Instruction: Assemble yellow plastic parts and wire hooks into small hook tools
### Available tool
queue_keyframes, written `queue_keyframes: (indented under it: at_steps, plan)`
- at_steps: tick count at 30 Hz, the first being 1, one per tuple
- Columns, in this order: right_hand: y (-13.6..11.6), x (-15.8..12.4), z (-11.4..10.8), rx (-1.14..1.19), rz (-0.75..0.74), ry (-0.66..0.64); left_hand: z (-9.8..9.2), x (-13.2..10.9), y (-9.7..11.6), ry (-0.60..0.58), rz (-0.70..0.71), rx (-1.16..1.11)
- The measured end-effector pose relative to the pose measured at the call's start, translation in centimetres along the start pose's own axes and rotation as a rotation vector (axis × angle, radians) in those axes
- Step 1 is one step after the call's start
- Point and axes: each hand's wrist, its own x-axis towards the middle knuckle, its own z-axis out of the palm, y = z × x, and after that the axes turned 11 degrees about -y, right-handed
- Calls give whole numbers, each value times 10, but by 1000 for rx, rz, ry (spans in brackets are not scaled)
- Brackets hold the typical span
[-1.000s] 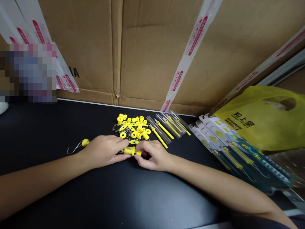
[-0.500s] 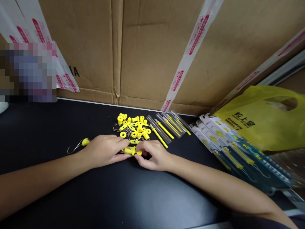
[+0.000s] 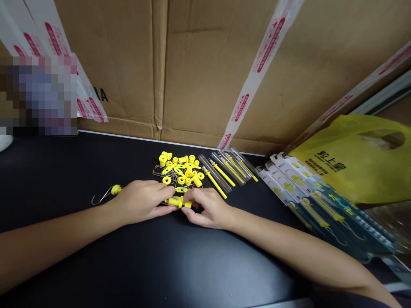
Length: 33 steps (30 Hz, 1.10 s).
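Observation:
Both my hands rest on a black table [image 3: 160, 265] and meet over a small yellow plastic piece [image 3: 178, 202]. My left hand [image 3: 141, 202] pinches its left end, fingers closed. My right hand [image 3: 207, 208] pinches its right end, fingers curled. Just behind them lies a heap of small yellow plastic rings and clips [image 3: 181, 169] mixed with thin wire parts. To its right lie several clear tubes with yellow sticks [image 3: 224, 171]. A wire hook with a yellow bead [image 3: 107, 193] lies left of my left hand.
Taped cardboard boxes [image 3: 192, 68] stand along the table's far edge. At the right lies a fanned row of packaged products [image 3: 308, 192] under a yellow plastic bag [image 3: 356, 162]. A blurred patch sits at the far left.

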Motion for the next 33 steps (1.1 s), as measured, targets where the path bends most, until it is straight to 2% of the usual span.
queue_keyframes:
  at_steps: [33]
  plan:
    - [1,-1,0,26,12,-35,1,0,-1,5,-4,-1]
